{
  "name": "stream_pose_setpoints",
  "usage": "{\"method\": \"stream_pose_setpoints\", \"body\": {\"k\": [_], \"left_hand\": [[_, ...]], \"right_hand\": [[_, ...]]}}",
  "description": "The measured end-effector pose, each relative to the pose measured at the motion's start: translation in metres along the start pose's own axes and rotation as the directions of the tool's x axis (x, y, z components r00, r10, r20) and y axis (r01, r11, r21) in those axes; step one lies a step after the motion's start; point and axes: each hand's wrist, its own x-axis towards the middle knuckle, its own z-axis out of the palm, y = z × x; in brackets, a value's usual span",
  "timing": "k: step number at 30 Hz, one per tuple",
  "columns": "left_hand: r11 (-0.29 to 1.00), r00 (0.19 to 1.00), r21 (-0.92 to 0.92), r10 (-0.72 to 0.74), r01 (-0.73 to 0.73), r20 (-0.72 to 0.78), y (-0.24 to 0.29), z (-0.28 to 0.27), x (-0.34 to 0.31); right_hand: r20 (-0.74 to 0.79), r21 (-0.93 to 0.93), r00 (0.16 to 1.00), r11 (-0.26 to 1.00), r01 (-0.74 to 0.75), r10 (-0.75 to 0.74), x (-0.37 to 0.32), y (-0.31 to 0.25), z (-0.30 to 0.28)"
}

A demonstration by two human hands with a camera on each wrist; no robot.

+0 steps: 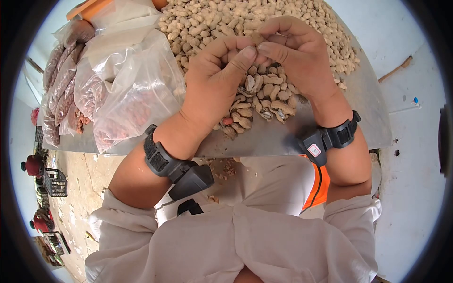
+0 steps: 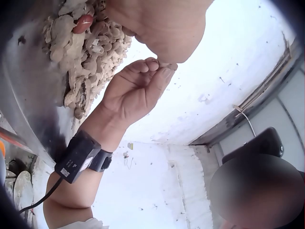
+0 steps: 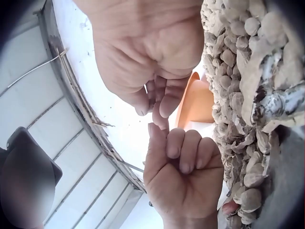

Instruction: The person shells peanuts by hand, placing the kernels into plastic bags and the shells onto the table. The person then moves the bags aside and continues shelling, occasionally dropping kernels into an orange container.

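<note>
- The peanut (image 1: pixel 257 37) was largely hidden by the fingertips pinching it; its shell's condition could not be told
- It was pinched by the left hand (image 1: pixel 214 80) and the right hand (image 1: pixel 299 56) together, fingers curled, above the heap of peanuts (image 1: pixel 264 14) on the counter (image 1: pixel 373 104)
- The clear plastic bags (image 1: pixel 141 70) of reddish kernels (image 1: pixel 125 115) were shown only in the head view; in the wrist views the curled fingers were seen from below
- The heap was made up of pale, wrinkled shells, the counter of dull grey metal

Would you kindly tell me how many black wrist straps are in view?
2: the left wrist strap, lower left of centre, and the right wrist strap, right of centre.
</note>
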Motion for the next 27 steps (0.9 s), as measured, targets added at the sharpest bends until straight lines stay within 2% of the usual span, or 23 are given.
{"method": "stream_pose_setpoints", "body": {"k": [4, 7, 10, 13, 16, 19, 22, 25, 27], "left_hand": [[1.0, 1.0, -0.021, -0.005, 0.005, 0.002, 0.002, 0.0, -0.001], [0.999, 1.0, -0.036, 0.011, -0.011, 0.004, 0.002, 0.001, 0.0], [0.998, 0.999, -0.054, -0.012, 0.01, -0.038, 0.0, 0.0, 0.0], [1.0, 0.999, -0.004, -0.018, 0.017, -0.04, 0.0, -0.001, -0.001], [0.999, 0.999, 0.042, -0.013, 0.015, -0.051, -0.001, -0.003, 0.0], [0.995, 0.994, -0.054, 0.074, -0.078, -0.081, -0.006, 0.003, 0.002], [0.999, 0.998, 0.043, 0.022, -0.019, -0.063, -0.004, -0.005, 0.002], [0.988, 0.986, 0.054, 0.146, -0.143, -0.078, -0.008, 0.001, 0.004], [0.981, 0.989, 0.151, 0.133, -0.123, -0.058, -0.011, -0.003, 0.004]], "right_hand": [[-0.019, -0.036, 1.0, 0.999, 0.013, -0.014, -0.002, -0.002, 0.003], [-0.007, 0.018, 0.999, 0.999, 0.035, -0.035, 0.0, -0.001, 0.003], [-0.007, -0.016, 0.997, 0.997, 0.071, -0.071, 0.0, 0.002, 0.003], [-0.013, -0.072, 0.997, 0.994, 0.081, -0.082, 0.0, 0.004, 0.003], [0.057, -0.129, 0.991, 0.983, 0.131, -0.125, 0.001, 0.008, 0.0], [-0.012, -0.016, 1.0, 1.0, 0.027, -0.027, -0.001, 0.003, 0.01], [0.011, -0.078, 0.998, 0.995, -0.057, 0.058, 0.0, 0.0, 0.009], [-0.045, -0.145, 0.997, 0.987, -0.071, 0.065, -0.001, 0.003, 0.01], [-0.017, -0.243, 0.993, 0.962, -0.122, 0.121, 0.0, -0.005, 0.008]]}}
